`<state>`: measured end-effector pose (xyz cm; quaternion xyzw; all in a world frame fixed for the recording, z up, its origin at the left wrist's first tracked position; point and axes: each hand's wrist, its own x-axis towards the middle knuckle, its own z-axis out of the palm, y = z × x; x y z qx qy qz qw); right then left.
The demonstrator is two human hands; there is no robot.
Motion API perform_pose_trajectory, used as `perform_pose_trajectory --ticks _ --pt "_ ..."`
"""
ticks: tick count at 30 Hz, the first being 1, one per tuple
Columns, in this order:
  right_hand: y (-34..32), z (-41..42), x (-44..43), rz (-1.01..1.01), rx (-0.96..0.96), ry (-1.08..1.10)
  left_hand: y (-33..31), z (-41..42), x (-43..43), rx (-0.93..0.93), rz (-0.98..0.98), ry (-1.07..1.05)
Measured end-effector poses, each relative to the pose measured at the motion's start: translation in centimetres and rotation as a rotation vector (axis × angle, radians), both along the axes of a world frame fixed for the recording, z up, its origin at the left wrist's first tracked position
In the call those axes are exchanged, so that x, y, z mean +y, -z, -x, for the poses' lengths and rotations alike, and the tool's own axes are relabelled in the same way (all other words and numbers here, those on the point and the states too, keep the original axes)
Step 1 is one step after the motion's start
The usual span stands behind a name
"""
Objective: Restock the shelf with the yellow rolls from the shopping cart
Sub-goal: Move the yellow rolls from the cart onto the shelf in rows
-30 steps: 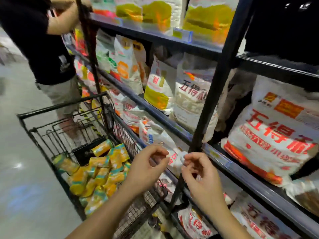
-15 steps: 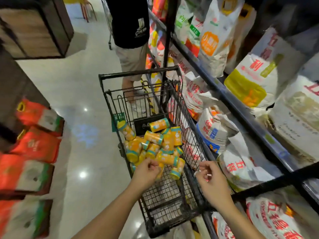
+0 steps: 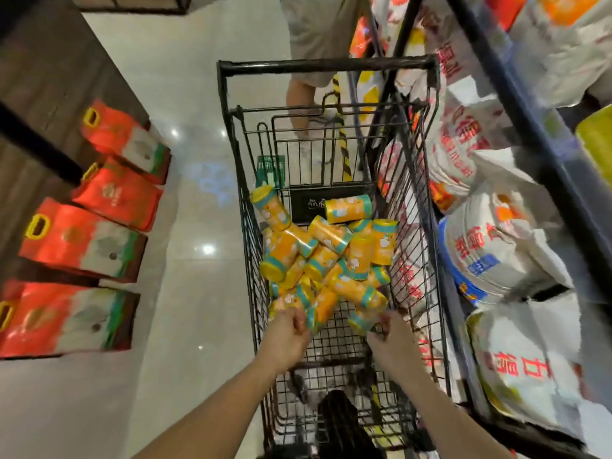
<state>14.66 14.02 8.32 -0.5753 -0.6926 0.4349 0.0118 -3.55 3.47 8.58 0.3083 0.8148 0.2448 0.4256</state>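
Note:
Several yellow rolls [image 3: 331, 256] with teal bands lie heaped in the black wire shopping cart [image 3: 328, 65] in front of me. Both my arms reach down into the cart's near end. My left hand [image 3: 288, 337] curls its fingers onto the near end of one yellow roll [image 3: 319, 314] at the front of the heap. Just to the right, my right hand [image 3: 392, 341] closes its fingertips on another yellow roll [image 3: 362, 321]. The black metal shelf [image 3: 530, 134] runs along the cart's right side.
Large white sacks with red print [image 3: 496, 246] fill the shelf levels right beside the cart. Red and white handled bags [image 3: 82, 240] line the floor on the left. Another person's legs [image 3: 301, 94] stand just beyond the cart's far end. Glossy floor lies between cart and red bags.
My view has swung from the shelf down to the cart. Both hands have dropped from the shelf edge into the cart and reached the nearest rolls.

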Motion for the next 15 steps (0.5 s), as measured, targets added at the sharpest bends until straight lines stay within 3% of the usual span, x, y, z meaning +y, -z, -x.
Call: perform_pose_trajectory --ticks 5,8,11,15 --pt "7.0 1.2 5.3 0.063 -0.098 -0.081 3.5 -0.4 2.7 0.032 0.162 -0.021" --pt "14.8 0.5 7.5 0.090 -0.142 -0.147 6.9 -0.2 3.4 -0.013 0.281 -0.089" --pt "21.9 -0.2 9.1 0.126 -0.200 -0.149 9.9 -0.4 4.0 -0.189 0.328 -0.322" --pt "18.1 3.3 10.7 0.061 -0.226 -0.106 12.5 -0.6 5.3 -0.459 0.365 -0.779"
